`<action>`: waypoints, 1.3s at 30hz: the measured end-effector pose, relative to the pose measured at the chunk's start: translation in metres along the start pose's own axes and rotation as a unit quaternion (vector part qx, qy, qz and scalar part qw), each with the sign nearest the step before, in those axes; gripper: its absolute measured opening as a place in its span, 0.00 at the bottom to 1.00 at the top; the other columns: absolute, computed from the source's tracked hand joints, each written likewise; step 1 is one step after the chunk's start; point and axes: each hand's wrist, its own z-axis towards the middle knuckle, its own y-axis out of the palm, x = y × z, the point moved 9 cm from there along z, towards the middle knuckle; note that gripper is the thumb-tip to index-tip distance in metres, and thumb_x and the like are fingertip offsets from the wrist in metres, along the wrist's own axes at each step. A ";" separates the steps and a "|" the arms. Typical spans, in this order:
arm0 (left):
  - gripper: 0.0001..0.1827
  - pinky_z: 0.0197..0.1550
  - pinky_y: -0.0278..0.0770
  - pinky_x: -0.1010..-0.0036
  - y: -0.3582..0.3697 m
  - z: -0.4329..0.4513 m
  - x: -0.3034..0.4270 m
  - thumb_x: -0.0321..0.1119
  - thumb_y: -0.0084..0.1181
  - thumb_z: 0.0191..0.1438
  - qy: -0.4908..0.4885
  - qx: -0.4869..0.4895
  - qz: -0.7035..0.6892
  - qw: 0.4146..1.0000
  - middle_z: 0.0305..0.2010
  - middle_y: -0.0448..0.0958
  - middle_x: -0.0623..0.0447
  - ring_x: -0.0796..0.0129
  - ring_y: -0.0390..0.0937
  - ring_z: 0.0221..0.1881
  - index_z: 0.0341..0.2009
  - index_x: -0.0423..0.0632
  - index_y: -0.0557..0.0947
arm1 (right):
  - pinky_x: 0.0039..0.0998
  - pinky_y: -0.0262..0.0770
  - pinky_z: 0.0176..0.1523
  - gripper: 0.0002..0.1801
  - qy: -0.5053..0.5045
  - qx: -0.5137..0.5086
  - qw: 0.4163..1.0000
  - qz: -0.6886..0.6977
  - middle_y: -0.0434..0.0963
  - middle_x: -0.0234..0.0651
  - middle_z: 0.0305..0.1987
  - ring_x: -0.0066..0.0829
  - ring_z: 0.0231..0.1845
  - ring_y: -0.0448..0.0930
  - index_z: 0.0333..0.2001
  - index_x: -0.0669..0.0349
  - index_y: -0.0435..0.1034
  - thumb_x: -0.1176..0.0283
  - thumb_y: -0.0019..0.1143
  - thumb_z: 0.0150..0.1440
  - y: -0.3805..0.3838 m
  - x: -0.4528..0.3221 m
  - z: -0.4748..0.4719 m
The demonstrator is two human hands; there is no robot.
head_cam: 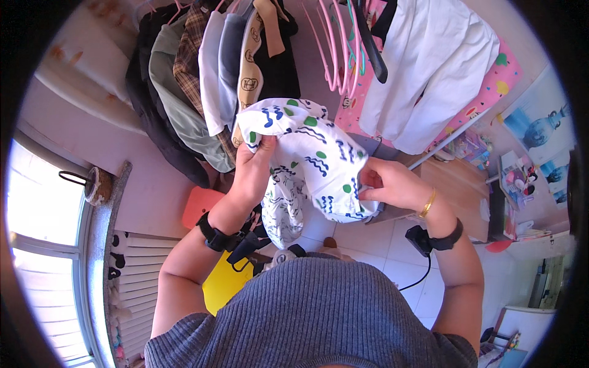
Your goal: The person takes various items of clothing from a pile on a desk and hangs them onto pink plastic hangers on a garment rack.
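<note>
Held up before me is a white garment (317, 152) printed with green spots and wavy blue lines. My left hand (256, 158) grips its left edge, the thumb lying over the cloth. At the right edge, my right hand (386, 181) pinches the fabric between thumb and fingers. The lower part of the cloth hangs down in a loose loop between my arms. Several pink hangers (343, 60) hang above and beyond the garment, near a black hanger (375, 55).
Hung clothes at the upper left include a pale green garment (184, 106) and a plaid shirt (191, 50). White trousers (423, 78) hang at the upper right. A wooden desk (448, 188) stands right, a white radiator (142, 280) left. Below is a yellow object (225, 283).
</note>
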 end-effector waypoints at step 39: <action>0.19 0.43 0.78 0.73 0.081 0.155 0.052 0.41 0.58 0.67 0.100 -0.044 0.249 0.962 0.39 0.82 0.50 0.71 0.80 0.39 0.51 0.36 0.79 | 0.30 0.78 0.45 0.25 -0.068 0.199 0.972 0.102 0.82 0.45 0.36 0.33 0.38 0.85 0.51 0.59 0.72 0.91 0.49 0.50 -0.030 0.034 0.007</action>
